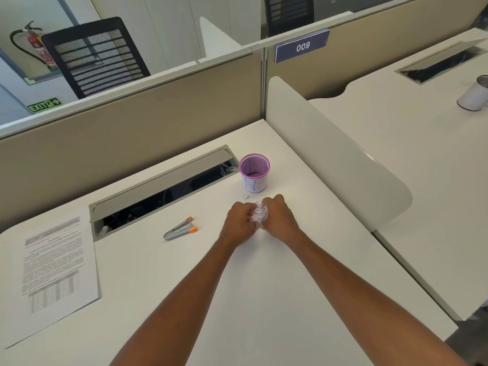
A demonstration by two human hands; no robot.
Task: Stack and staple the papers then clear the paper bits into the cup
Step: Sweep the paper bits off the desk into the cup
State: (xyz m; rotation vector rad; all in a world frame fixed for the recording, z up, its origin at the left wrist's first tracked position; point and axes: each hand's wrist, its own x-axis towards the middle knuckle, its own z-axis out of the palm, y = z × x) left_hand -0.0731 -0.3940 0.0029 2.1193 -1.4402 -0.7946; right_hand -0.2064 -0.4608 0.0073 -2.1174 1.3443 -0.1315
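Observation:
Both of my hands meet in the middle of the white desk around a crumpled wad of paper bits (260, 213). My left hand (239, 219) curls its fingers onto the wad from the left, and my right hand (278, 215) grips it from the right. Just beyond them stands a purple mesh cup (254, 172) with a white label marked "N". One tiny paper bit (246, 197) lies on the desk in front of the cup. A silver stapler with orange ends (181, 229) lies to the left of my hands. The stacked printed papers (52, 265) lie at the desk's left edge.
An open cable tray (161, 191) runs along the back of the desk behind the stapler. A white divider panel (330, 143) bounds the desk on the right. On the neighbouring desk stands a white cup (474, 95). Beige partition walls rise behind.

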